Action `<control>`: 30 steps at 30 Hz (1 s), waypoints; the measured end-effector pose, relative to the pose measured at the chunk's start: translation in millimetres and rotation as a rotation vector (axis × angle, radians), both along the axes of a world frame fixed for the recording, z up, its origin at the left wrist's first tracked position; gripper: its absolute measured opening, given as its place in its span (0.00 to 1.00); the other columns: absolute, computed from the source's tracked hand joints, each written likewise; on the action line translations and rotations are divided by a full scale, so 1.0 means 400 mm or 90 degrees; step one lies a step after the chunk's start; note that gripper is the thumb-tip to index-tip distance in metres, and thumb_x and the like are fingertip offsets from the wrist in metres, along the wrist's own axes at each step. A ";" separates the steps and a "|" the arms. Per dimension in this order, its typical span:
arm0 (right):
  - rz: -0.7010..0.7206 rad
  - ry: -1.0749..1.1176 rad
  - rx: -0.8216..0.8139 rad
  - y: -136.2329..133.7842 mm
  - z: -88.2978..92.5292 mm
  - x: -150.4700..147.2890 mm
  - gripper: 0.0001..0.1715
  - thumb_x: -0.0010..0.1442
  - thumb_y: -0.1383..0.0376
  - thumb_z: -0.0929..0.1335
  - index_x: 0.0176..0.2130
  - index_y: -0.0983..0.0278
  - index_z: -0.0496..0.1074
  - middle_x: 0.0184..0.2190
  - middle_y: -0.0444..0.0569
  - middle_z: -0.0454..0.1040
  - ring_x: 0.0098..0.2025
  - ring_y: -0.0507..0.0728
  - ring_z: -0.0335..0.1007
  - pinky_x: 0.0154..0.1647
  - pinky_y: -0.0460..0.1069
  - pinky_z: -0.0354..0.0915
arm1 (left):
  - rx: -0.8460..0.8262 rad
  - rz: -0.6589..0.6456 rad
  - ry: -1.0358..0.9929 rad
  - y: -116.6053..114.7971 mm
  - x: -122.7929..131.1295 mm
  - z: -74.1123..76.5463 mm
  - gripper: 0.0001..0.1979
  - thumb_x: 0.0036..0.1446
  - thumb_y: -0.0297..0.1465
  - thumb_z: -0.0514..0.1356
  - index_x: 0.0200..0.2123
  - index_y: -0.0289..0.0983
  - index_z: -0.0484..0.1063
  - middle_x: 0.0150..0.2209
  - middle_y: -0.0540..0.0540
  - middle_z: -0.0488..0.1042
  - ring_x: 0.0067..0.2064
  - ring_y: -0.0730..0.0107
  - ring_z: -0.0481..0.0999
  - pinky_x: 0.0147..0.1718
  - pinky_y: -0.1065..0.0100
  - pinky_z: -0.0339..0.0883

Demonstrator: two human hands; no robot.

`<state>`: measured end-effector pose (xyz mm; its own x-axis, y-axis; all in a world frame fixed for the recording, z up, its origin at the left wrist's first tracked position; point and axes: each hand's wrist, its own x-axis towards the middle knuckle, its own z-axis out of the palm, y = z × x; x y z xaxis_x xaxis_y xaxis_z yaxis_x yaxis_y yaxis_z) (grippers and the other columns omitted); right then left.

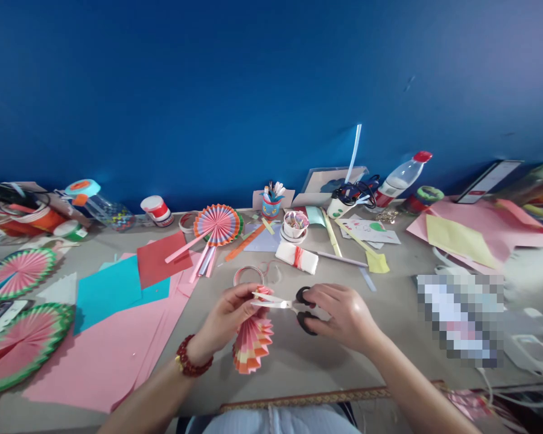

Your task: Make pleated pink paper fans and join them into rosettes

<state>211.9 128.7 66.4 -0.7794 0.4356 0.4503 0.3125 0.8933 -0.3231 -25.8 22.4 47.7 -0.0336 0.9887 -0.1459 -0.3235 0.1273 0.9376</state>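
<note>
My left hand pinches the top of a pleated pink and orange paper fan, which hangs folded below my fingers. My right hand grips black-handled scissors. The blades point left and close around the fan's top end, just by my left fingertips. A red bead bracelet circles my left wrist. Both hands hover over the grey table near its front edge.
Pink, blue and red paper sheets lie at left beside finished round fans. Another round fan, a tape roll, a white bundle tied with red thread, cups, jars and a bottle line the back. More pink paper lies at right.
</note>
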 end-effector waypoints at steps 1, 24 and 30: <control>0.000 -0.004 -0.003 0.001 0.001 0.000 0.10 0.64 0.58 0.65 0.38 0.62 0.71 0.28 0.48 0.76 0.28 0.55 0.72 0.29 0.48 0.63 | -0.001 -0.002 -0.002 0.000 0.000 0.000 0.17 0.56 0.41 0.66 0.44 0.36 0.78 0.37 0.44 0.80 0.35 0.68 0.78 0.37 0.66 0.76; -0.004 -0.025 -0.016 0.005 0.005 -0.010 0.15 0.61 0.56 0.67 0.28 0.62 0.69 0.20 0.42 0.69 0.22 0.50 0.62 0.25 0.46 0.52 | 0.020 -0.030 -0.065 0.008 -0.001 -0.016 0.13 0.57 0.38 0.66 0.43 0.37 0.78 0.33 0.45 0.79 0.32 0.71 0.76 0.34 0.68 0.73; -0.008 -0.027 -0.011 0.006 0.004 -0.011 0.18 0.62 0.54 0.66 0.26 0.62 0.68 0.19 0.42 0.68 0.21 0.50 0.61 0.25 0.47 0.50 | 0.023 -0.029 -0.074 0.008 -0.001 -0.013 0.12 0.58 0.37 0.66 0.43 0.37 0.78 0.32 0.46 0.78 0.32 0.71 0.77 0.34 0.69 0.73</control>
<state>207.4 131.1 68.1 -0.7918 0.4530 0.4097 0.3370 0.8835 -0.3254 -26.0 25.7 42.3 0.0270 0.9935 -0.1108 -0.4244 0.1117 0.8985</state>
